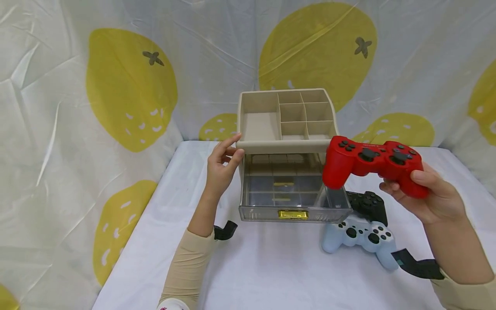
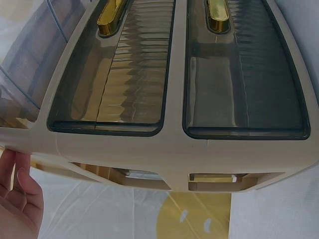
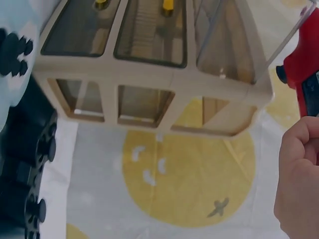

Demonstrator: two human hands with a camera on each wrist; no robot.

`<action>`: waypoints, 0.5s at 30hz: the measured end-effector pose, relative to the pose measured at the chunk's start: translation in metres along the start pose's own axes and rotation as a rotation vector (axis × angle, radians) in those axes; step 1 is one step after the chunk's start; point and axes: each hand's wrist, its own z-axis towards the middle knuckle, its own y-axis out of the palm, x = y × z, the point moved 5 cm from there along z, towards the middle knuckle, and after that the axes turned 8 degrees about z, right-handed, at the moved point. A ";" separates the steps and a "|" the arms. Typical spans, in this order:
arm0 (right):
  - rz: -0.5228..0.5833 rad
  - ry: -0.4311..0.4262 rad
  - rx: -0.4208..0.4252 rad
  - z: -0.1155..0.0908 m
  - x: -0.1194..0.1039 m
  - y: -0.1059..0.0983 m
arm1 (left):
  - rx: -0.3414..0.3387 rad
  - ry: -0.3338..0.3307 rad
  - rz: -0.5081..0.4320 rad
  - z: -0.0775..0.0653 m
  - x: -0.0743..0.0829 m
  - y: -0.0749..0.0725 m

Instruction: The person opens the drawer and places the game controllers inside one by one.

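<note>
My right hand (image 1: 443,198) grips a red game controller (image 1: 381,161) by one handle, thumb on top, raised at the right front of a beige drawer organizer (image 1: 284,147). The controller's other handle overlaps the organizer's right side in the head view. The organizer's top clear drawer (image 1: 255,214), with a gold handle, is pulled out, and no controller shows inside. At the organizer's upper left corner rests my left hand (image 1: 221,168), its fingertips touching the edge with fingers loosely bent. In the left wrist view, the fingers (image 2: 22,164) meet the beige frame.
A light blue controller (image 1: 362,236) and a black controller (image 1: 373,207) lie on the white tablecloth (image 1: 279,267), right of the drawer and partly under its corner in view. Divided compartments (image 1: 293,113) top the organizer. A lemon-print curtain (image 1: 217,51) hangs close behind.
</note>
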 end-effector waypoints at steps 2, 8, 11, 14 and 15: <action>0.002 0.015 0.008 0.003 0.004 0.003 | 0.003 -0.002 0.000 0.000 0.000 0.000; -0.024 0.054 0.051 0.013 0.018 0.012 | 0.008 -0.005 -0.007 0.000 0.001 0.000; -0.085 0.067 0.092 0.019 0.024 0.014 | 0.008 -0.008 -0.007 0.000 0.001 0.001; -0.131 0.087 0.132 0.024 0.030 0.016 | 0.012 -0.015 0.002 0.001 0.002 0.001; -0.146 0.095 0.143 0.026 0.032 0.016 | 0.012 -0.017 0.005 0.001 0.002 0.001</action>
